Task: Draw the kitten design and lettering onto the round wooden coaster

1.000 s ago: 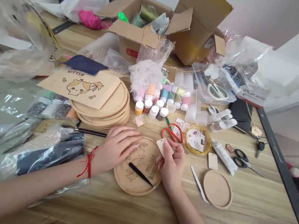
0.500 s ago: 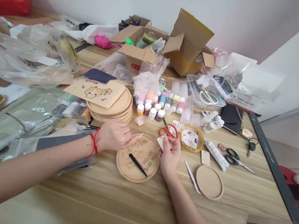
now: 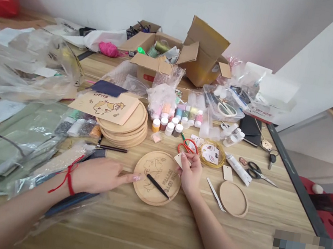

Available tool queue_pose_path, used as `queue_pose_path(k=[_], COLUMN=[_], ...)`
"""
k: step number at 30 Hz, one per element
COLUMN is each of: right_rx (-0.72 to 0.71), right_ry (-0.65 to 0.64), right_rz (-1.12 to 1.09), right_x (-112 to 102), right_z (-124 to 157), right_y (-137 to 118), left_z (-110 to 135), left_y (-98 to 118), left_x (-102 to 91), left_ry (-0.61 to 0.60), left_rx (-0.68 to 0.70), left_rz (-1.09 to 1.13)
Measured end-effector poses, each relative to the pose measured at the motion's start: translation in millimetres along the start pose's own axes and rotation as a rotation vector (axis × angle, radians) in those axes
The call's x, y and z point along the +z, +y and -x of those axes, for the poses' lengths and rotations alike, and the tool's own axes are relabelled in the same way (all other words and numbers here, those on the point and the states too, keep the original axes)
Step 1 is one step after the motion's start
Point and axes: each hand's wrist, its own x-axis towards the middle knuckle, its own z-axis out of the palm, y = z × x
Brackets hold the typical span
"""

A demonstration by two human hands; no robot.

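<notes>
My right hand (image 3: 191,172) pinches a small pale tag (image 3: 181,160) with a hole near one end, held over the right rim of a round wooden plate (image 3: 138,192). The plate bears a kitten drawing and lettering. Across it lies a slim black tool (image 3: 157,185), tapered like tweezers. My left hand (image 3: 97,175), with a red string bracelet at the wrist, is at the plate's left rim. One finger stretches out to that rim; the others are mostly hidden, and I see nothing held. Red-handled scissors (image 3: 186,146) lie just beyond my right hand.
Paint pots (image 3: 169,128) stand behind the plate, beside a stack of wooden discs (image 3: 126,134). On the right lie a shallow round tray (image 3: 233,200), a white stick (image 3: 216,194), a tube (image 3: 238,170) and black scissors (image 3: 262,175). Plastic bags (image 3: 17,145) cover the left.
My left hand has moved left and nearer to me, from above the plate to its left rim. My right hand keeps hold of the tag. The view has shifted slightly.
</notes>
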Motion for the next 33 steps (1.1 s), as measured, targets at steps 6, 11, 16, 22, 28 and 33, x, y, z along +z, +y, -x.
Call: queue_pose_path(k=[6, 11, 16, 22, 28, 33], right_rx=[-0.008, -0.023, -0.044, -0.069, -0.132, -0.352], right_ry=[-0.021, -0.004, 0.024, 0.011, -0.102, -0.337], right_rz=[-0.004, 0.004, 0.004, 0.000, 0.024, 0.200], right_x=[-2.5, 0.7, 3.4, -2.0, 2.2, -4.1], right_z=[1.3, -1.8, -6.4, -12.4, -16.4, -4.8], right_y=[3.8, 4.2, 5.4, 4.5, 1.4, 4.1], left_z=[14.9, 20.5, 10.6, -11.8, -16.3, -10.4], left_y=[9.4, 24.0, 38.3, 33.4, 35.9, 45.2], left_x=[-1.4, 55.9, 113.7, 117.9, 104.8, 95.2], left_ry=[-0.224, 0.081, 0.447, 0.563, 0.563, 0.487], left_rx=[0.206, 0.014, -0.210, -0.142, 0.004, 0.114], left_rz=[-0.125, 0.159, 0.556, 0.554, 0.434, 0.301])
